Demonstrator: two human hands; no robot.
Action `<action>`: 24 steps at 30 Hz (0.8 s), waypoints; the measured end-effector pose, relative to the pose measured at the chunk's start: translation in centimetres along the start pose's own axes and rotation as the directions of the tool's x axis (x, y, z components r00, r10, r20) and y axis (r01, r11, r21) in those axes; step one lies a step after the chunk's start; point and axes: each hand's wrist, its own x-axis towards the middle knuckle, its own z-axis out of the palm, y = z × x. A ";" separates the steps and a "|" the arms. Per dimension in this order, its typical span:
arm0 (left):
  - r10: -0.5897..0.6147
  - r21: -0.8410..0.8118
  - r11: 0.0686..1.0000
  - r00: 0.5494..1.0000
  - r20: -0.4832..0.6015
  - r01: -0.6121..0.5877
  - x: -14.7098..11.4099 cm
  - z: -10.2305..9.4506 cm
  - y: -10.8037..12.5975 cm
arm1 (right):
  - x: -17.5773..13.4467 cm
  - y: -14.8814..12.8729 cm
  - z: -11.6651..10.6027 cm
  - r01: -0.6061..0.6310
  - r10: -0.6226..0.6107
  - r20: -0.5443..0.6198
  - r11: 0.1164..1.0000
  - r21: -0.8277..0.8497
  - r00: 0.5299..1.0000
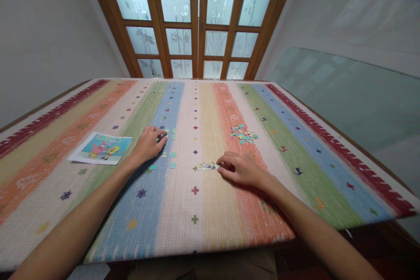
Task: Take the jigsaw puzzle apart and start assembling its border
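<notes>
My left hand (151, 143) is bent over loose turquoise jigsaw pieces (173, 155) on the blue stripe of the cloth. Its thumb and forefinger are drawn together; what lies between them is hidden. To the right, a narrow strip of joined jigsaw pieces (206, 166) lies flat across the yellow stripe. My right hand (239, 168) has its thumb and forefinger closed at the strip's right end. Beyond that hand is a heap of mixed jigsaw pieces (243, 134). A printed cartoon picture (104, 148) lies left of my left hand.
A striped, patterned cloth (182, 210) covers the wide table, whose near edge crosses below my forearms. Wooden doors with frosted panes (179, 41) stand past the far edge. A pale glass panel (344, 96) leans along the right wall.
</notes>
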 end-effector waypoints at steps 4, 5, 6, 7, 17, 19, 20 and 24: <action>-0.022 -0.024 0.999 1.000 -0.016 0.021 0.2 -1.2 -0.4 | 0.0 0.0 0.0 0.001 -0.001 0.002 1.000 -0.008 1.000; -0.033 -0.027 0.999 0.999 -0.025 0.032 0.2 -1.7 -0.5 | 0.0 0.0 -0.1 0.004 -0.004 0.000 1.000 -0.010 1.000; -0.044 -0.028 0.999 0.999 -0.032 0.043 0.1 -2.2 -0.7 | 0.0 -0.1 -0.1 0.007 -0.007 0.000 1.000 -0.011 1.000; -0.056 -0.026 0.998 0.998 -0.036 0.055 0.0 -2.8 -0.9 | 0.0 -0.1 -0.1 0.009 -0.009 0.001 1.000 -0.010 1.000; -0.196 0.054 0.978 0.979 -0.058 0.200 -2.6 -8.6 -4.4 | 0.0 -0.1 -0.1 -0.007 0.007 0.020 1.000 -0.009 1.000; -0.201 0.066 0.977 0.979 -0.017 0.201 -2.8 -9.3 -5.4 | 0.0 -0.2 -0.2 -0.010 0.010 0.021 1.000 -0.007 1.000; -0.208 0.078 0.975 0.978 0.008 0.207 -2.9 -9.6 -5.9 | 0.0 -0.2 -0.3 -0.011 0.012 0.024 1.000 -0.005 1.000; -0.230 0.141 0.965 0.972 0.054 0.221 -3.2 -10.2 -7.4 | -0.1 -0.2 -0.3 -0.009 0.009 0.028 1.000 -0.002 1.000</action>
